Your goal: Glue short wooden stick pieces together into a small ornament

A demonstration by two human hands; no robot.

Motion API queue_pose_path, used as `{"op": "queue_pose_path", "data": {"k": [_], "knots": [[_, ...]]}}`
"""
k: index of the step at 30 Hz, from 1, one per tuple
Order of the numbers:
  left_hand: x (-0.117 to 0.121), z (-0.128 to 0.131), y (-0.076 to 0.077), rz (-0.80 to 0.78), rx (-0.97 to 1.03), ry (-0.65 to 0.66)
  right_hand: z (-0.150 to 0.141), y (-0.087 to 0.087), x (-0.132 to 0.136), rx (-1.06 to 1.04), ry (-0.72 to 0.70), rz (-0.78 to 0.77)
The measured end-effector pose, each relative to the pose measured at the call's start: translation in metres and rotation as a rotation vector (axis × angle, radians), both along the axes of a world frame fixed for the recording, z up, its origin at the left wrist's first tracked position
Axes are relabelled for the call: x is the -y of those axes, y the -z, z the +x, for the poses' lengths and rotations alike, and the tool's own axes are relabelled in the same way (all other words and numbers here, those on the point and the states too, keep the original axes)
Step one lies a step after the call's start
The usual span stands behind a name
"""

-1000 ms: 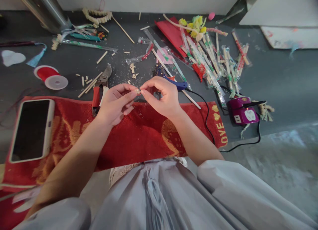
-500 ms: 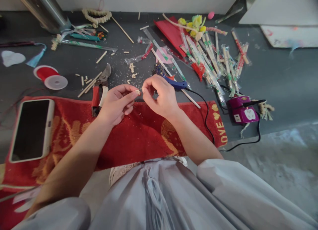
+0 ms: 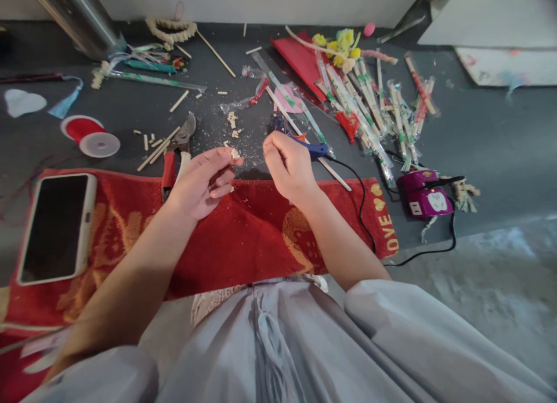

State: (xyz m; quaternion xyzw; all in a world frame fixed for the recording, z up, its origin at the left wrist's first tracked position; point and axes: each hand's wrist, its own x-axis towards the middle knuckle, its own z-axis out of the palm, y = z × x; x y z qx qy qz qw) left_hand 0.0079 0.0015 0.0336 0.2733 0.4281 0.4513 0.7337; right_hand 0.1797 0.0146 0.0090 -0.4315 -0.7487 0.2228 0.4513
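My left hand (image 3: 203, 180) pinches a small cluster of short wooden pieces (image 3: 235, 153) between thumb and fingertips, above the edge of the red towel (image 3: 243, 235). Apart from it, to the right, my right hand (image 3: 287, 165) has its fingers curled together; whatever they hold, if anything, is hidden. Behind that hand lies a blue-handled glue gun (image 3: 315, 149), partly covered by it. Pruning shears (image 3: 185, 133) with red and white grips rest beside my left wrist. Short cut stick pieces (image 3: 232, 120) and shavings lie on the dark table just beyond my hands.
A phone (image 3: 56, 229) lies on the towel at the left, near a spool of red thread (image 3: 89, 133). Several wrapped chopsticks (image 3: 357, 104) spread across the right side. A purple power adapter (image 3: 424, 194) with a black cord sits at the table's right front edge.
My hands have moved apart: the right one went to the right, with fingers more closed. The left one shifted slightly left, keeping the small wooden cluster.
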Motion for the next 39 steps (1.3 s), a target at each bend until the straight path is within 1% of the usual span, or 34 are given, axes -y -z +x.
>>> {"op": "queue_pose_path", "data": {"k": [5, 8, 14, 18, 21, 26, 31, 34, 39], "knots": [[0.0001, -0.0004, 0.0004, -0.003, -0.003, 0.015, -0.0021, 0.0077, -0.0044, 0.013, -0.018, 0.04], [0.0002, -0.0004, 0.0013, 0.004, -0.015, 0.016, -0.0032, 0.0102, -0.0046, -0.01, -0.047, 0.031], [0.0009, 0.0006, 0.0031, 0.05, -0.056, 0.023, -0.006, 0.0044, -0.0005, -0.159, -0.106, -0.06], [0.0017, 0.0028, 0.005, 0.082, -0.142, 0.018, -0.0068, 0.0033, -0.0002, -0.144, -0.124, -0.09], [0.0024, 0.0044, 0.0063, 0.119, -0.178, 0.006, -0.0063, 0.0028, -0.0001, -0.102, -0.144, -0.051], [0.0029, 0.0042, 0.0071, 0.145, -0.156, -0.001, -0.0055, 0.0024, -0.0002, -0.105, -0.125, -0.023], [0.003, 0.0028, 0.0061, 0.144, -0.148, -0.012, -0.0056, 0.0069, -0.0027, -0.164, -0.067, -0.078], [0.0029, 0.0031, 0.0048, 0.131, -0.163, -0.009, -0.0065, 0.0084, -0.0032, -0.179, -0.079, -0.089], [0.0025, 0.004, 0.005, 0.13, -0.173, -0.011, -0.0077, 0.0056, -0.0012, -0.149, -0.113, -0.059]]}}
